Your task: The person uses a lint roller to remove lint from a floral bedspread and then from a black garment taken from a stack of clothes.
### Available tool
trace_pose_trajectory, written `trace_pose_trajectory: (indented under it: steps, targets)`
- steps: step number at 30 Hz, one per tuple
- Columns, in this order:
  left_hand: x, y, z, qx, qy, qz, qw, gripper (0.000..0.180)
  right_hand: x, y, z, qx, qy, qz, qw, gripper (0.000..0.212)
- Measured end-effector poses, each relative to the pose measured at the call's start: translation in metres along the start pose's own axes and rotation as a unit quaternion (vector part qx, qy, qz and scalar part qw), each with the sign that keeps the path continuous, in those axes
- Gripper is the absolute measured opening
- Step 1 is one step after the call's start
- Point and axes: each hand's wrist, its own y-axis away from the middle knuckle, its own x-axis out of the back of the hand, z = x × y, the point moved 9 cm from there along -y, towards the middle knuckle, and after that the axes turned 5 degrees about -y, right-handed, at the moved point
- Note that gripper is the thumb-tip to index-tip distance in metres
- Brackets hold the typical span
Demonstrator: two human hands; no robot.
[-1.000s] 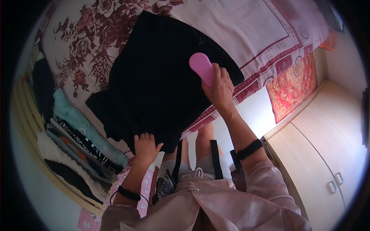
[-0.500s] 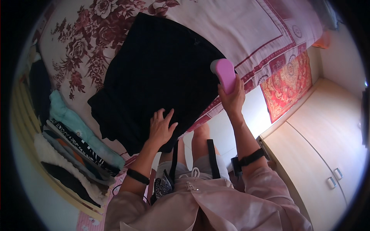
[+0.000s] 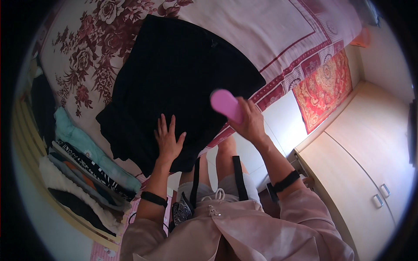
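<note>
Black pleated garment (image 3: 178,74) — left hand (image 3: 167,141) flat on it.

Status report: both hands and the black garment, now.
Left hand flat, open on the black garment. Right hand gripping the pink brush over the garment's near edge. Garment spread on the floral bedspread; folded clothes stacked left, apart.

My left hand (image 3: 167,141) lay flat, fingers spread, palm down, arm reaching forward. My right hand (image 3: 248,122) was raised beside it, fingers curled tight in a grip, wrist bent.
</note>
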Motion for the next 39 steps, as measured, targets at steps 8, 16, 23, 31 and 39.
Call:
trace_pose_trajectory:
  steps: [8,16,23,31,39]
  targets:
    - [0.01,0.004,0.006,-0.008,-0.015,0.025,1.0,0.068,0.048,-0.009,0.008,-0.042,0.018,0.187,0.981,0.059]
    - [0.006,0.006,0.013,-0.02,-0.007,0.023,1.0,0.065,0.061,-0.044,0.009,-0.008,0.105,0.24,0.965,0.055]
    - [0.003,0.006,0.012,-0.024,-0.004,0.029,0.999,0.067,0.06,-0.046,0.012,0.007,0.126,0.171,0.977,0.061]
    - [0.001,0.007,0.013,-0.028,-0.017,0.03,0.999,0.068,0.107,-0.094,0.009,0.004,0.091,0.168,0.982,0.055]
    - [0.002,0.007,0.012,-0.025,-0.001,0.026,0.999,0.069,0.108,-0.13,0.0,0.035,0.135,0.047,0.989,0.049]
